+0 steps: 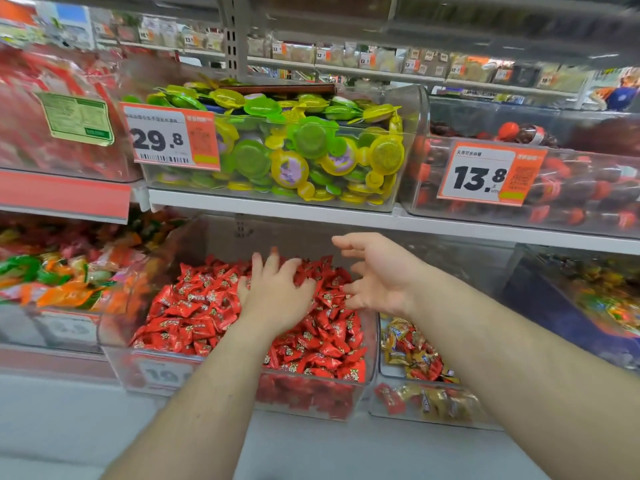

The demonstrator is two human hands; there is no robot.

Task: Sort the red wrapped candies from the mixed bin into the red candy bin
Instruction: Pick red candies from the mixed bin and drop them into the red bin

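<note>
Two hands were over the red candy bin (114, 362) on the lower shelf: left hand (277, 292) lay palm-down on the heap of red wrapped candies (194, 313), fingers spread and fairly straight, pressing rather than pinching; right hand (375, 275) hovered just right of it above the bin's right side, fingers loosely spread, holding nothing visible. Mixed bin (429, 403) sat directly right of the red one, near edge, with gold and red pieces jumbled; a few reds showed at its front left. Judged step: levelling or dropping off in the red bin, next reach goes right. To do it well, pinch single reds by the twisted wrapper end, lift clear of the gold ones, and release low over the heap so nothing slides over the front wall. Wrappers looked glossy, crinkly foil-plastic, pillow-shaped, slippery in a pile. Bins were clear rigid plastic with rounded corners and curved front. Above, a clear bin of green and yellow round sealed cups (304, 147) carried a paper price tag (169, 138).
</note>
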